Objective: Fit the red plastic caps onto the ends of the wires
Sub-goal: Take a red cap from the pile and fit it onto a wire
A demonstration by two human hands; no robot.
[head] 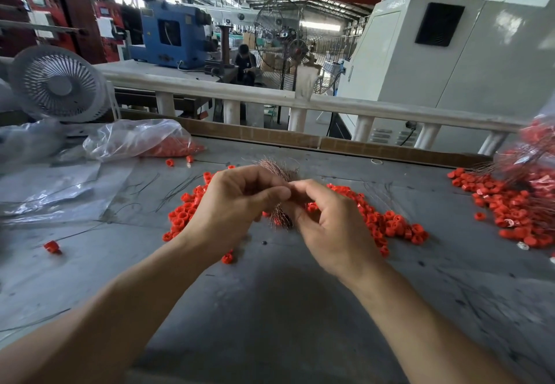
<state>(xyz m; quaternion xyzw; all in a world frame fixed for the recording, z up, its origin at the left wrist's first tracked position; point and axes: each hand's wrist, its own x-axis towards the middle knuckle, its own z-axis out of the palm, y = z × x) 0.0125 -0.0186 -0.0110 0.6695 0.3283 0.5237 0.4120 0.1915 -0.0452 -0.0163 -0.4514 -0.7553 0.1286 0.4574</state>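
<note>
My left hand (237,203) grips a bundle of thin copper-coloured wires (277,170); its ends stick out above and below my fingers. My right hand (330,221) meets the left at the fingertips and pinches at the wires, with something red just showing between its fingers. A pile of red plastic caps (387,221) lies on the grey table (270,308) under and beside both hands, with more caps (183,215) to the left.
A second heap of red caps with capped wires (516,203) lies at the right. A clear plastic bag of caps (141,140) and a white desk fan (57,83) stand at the back left. Loose dark wires (174,191) lie left of centre. A stray cap (51,246) sits apart.
</note>
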